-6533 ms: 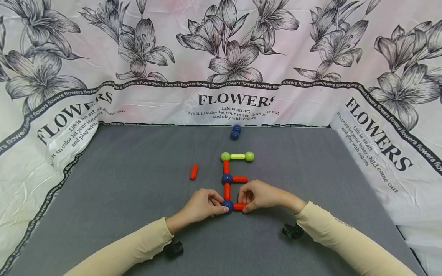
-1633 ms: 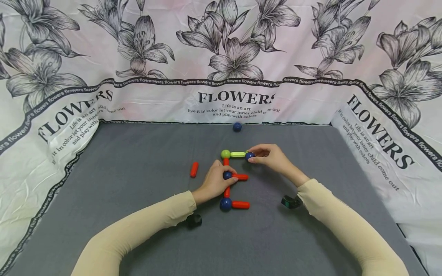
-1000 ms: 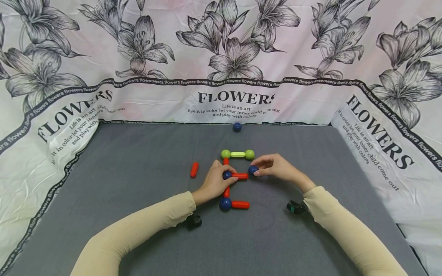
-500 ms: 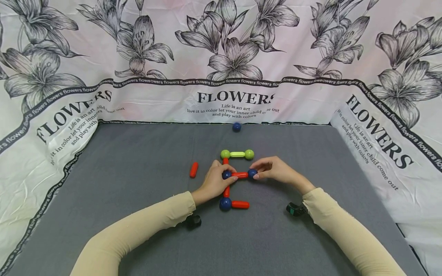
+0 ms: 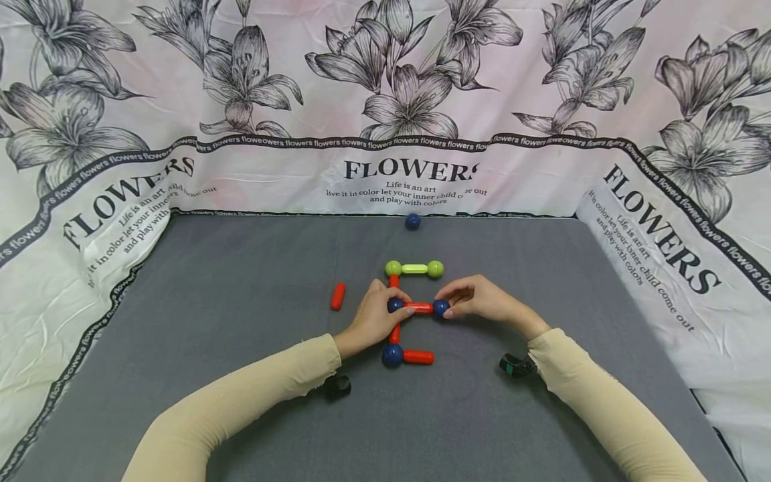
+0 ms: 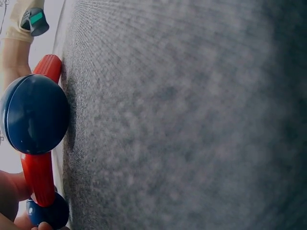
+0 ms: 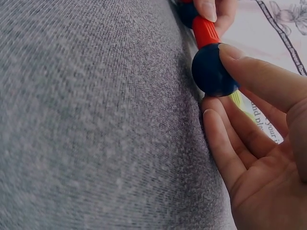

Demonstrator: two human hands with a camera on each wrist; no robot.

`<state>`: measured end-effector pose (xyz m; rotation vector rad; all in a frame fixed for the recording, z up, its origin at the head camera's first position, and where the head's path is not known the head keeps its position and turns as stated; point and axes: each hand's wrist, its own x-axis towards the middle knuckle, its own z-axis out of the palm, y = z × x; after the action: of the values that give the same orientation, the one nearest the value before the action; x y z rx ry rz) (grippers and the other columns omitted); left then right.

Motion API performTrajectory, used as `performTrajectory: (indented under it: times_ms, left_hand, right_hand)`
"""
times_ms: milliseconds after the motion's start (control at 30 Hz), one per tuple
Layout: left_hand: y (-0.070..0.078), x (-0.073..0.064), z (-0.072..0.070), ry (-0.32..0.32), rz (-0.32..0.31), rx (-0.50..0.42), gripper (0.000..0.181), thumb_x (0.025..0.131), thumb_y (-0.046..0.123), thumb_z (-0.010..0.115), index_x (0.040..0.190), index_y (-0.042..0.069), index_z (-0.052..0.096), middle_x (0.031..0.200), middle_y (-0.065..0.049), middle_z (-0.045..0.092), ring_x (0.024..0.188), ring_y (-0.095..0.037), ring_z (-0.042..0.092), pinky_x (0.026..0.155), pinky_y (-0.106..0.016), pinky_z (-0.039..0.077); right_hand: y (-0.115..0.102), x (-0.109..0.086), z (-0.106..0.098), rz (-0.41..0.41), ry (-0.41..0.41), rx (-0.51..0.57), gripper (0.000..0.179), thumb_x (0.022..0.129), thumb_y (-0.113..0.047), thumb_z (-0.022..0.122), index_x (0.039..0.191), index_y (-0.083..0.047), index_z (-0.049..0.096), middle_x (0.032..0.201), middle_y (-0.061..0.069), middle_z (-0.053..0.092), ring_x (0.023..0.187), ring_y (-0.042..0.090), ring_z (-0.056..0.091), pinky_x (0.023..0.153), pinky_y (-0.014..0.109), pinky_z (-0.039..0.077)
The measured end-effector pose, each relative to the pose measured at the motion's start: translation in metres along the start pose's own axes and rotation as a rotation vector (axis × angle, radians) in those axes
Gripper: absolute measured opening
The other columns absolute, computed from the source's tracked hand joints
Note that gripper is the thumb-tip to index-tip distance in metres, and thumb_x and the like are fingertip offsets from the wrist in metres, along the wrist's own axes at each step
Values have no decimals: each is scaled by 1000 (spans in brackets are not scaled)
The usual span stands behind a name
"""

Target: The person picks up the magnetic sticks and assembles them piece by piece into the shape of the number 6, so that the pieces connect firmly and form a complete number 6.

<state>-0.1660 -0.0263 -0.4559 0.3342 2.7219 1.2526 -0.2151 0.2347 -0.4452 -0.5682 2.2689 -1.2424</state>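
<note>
A figure of balls and rods lies on the grey cloth. My left hand point(image 5: 376, 311) grips its middle blue ball point(image 5: 395, 305), the thumb lying on the red rod point(image 5: 423, 308) that sticks out to the right. At that rod's free end, my right hand point(image 5: 478, 298) pinches another blue ball point(image 7: 215, 70) between thumb and fingers; ball and rod end meet. Above, a light green rod point(image 5: 414, 269) joins two green balls point(image 5: 436, 269). Below, a large blue ball point(image 6: 37, 115) carries a red rod point(image 5: 418, 357) pointing right.
A loose red rod point(image 5: 338, 296) lies left of the figure. One more blue ball point(image 5: 412, 221) sits at the back edge by the flower-printed curtain point(image 5: 259, 177). Each wrist wears a small black camera point(image 5: 516, 365).
My right hand has brought a blue ball from the back, past the green ball, down to the middle red rod's end. My left hand moved up earlier from the bottom ball to the middle one.
</note>
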Motion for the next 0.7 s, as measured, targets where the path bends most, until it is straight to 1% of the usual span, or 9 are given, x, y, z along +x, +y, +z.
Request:
performTrajectory:
  times_ms: [100, 333, 533, 700]
  left_hand:
    - [0, 0, 0, 1, -2, 1, 22, 90, 32, 73, 107, 18, 74, 94, -6, 46, 77, -17, 42, 63, -24, 28]
    - [0, 1, 0, 0, -11, 4, 24, 91, 33, 72, 108, 17, 74, 95, -7, 47, 78, -17, 42, 63, -24, 29]
    - [0, 0, 0, 5, -14, 11, 23, 91, 32, 72, 108, 16, 73, 95, -7, 48, 78, -17, 42, 64, -24, 28]
    - [0, -2, 0, 1, -14, 17, 24, 91, 32, 72, 108, 16, 73, 94, -7, 47, 77, -17, 42, 63, -24, 27]
  right_hand:
    - [-1, 0, 0, 16, -11, 8, 37, 81, -18, 82, 116, -11, 71, 99, 6, 72, 86, 12, 65, 73, 26, 56]
    - [-2, 0, 1, 16, -36, 32, 38, 81, -15, 82, 116, -7, 70, 95, 6, 70, 84, 12, 65, 73, 26, 57]
    - [-2, 1, 1, 9, -29, 11, 38, 82, -19, 82, 116, -8, 71, 95, 4, 70, 84, 11, 65, 74, 25, 56]
    - [-1, 1, 1, 5, -28, 19, 38, 82, -16, 81, 117, -6, 70, 94, 4, 70, 84, 11, 64, 73, 25, 56]
